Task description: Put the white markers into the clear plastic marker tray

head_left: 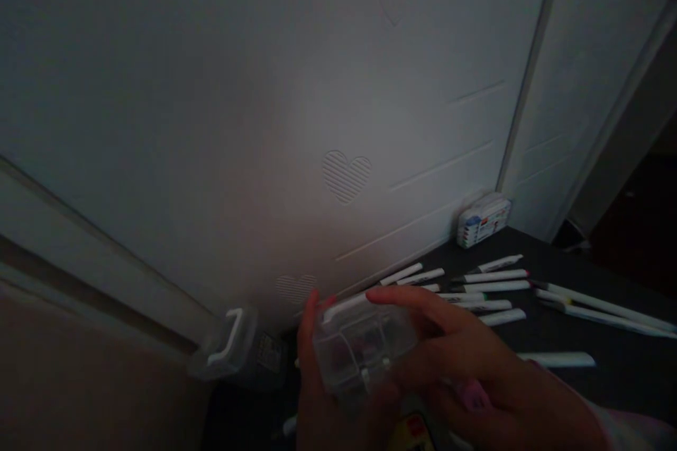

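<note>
Between my two hands is a small clear plastic box (349,349) with a white handle edge and small white latches. Along its left side my left hand (320,394) is closed against it, its lower part cut off by the frame. My right hand (470,359) grips the box from the right, with the index finger over its top edge and the thumb near the latches. What lies inside the box is too dim to make out. Just below my right palm shows a pink object (473,394); whether the hand holds it I cannot tell.
Several white markers (494,285) lie on the dark table (560,387). A marker pack (484,218) stands against the white panel (238,120). Another clear box (233,349) with a white handle stands left. Long white sticks (608,306) lie right. A yellow-and-red item (415,433) sits below.
</note>
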A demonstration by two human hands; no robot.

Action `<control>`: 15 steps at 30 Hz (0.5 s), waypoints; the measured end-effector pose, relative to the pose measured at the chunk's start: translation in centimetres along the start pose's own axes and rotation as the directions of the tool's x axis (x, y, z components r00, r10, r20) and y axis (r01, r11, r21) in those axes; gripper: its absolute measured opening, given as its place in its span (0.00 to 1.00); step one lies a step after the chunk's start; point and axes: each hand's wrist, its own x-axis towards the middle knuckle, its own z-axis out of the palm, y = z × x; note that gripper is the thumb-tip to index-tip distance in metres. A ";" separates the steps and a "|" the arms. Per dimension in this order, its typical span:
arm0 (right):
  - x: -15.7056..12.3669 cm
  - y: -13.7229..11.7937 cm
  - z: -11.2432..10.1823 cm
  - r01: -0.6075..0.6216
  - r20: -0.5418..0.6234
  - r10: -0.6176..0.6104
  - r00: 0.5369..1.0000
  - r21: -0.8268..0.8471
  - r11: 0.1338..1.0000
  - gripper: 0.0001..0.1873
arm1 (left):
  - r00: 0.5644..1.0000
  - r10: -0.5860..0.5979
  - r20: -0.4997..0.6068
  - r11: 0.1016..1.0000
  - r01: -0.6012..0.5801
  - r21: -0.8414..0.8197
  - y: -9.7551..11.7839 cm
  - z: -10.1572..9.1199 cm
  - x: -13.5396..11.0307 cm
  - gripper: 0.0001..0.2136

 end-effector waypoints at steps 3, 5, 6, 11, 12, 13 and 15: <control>-0.4 0.3 -0.2 -0.072 -0.080 0.076 0.994 0.055 0.996 0.21 | 1.000 0.014 0.004 0.999 -0.014 -0.034 1.0 0.4 -1.0 0.39; -0.5 0.5 -0.6 -0.143 -0.090 0.150 0.985 0.082 0.986 0.30 | 0.998 0.059 0.008 0.997 -0.058 -0.044 1.4 0.6 -1.3 0.38; -0.5 0.5 -0.8 -0.168 -0.069 0.175 0.982 0.095 0.981 0.34 | 0.996 0.090 0.001 0.996 -0.090 -0.028 1.4 0.6 -1.4 0.38; -0.7 0.5 -1.8 -0.211 0.025 0.210 0.977 0.151 0.966 0.34 | 0.961 0.275 -0.005 0.953 -0.272 0.131 0.9 0.4 -1.8 0.41; -0.8 0.4 -1.9 -0.236 0.037 0.233 0.972 0.168 0.957 0.35 | 0.949 0.316 0.000 0.933 -0.311 0.179 0.8 0.5 -1.9 0.40; -0.9 0.3 -2.0 -0.273 0.053 0.268 0.962 0.181 0.945 0.36 | 0.937 0.350 0.004 0.912 -0.342 0.226 0.6 0.5 -1.9 0.40; -0.9 0.2 -2.1 -0.348 0.082 0.339 0.937 0.192 0.917 0.37 | 0.923 0.384 0.002 0.882 -0.368 0.293 0.3 0.6 -1.8 0.37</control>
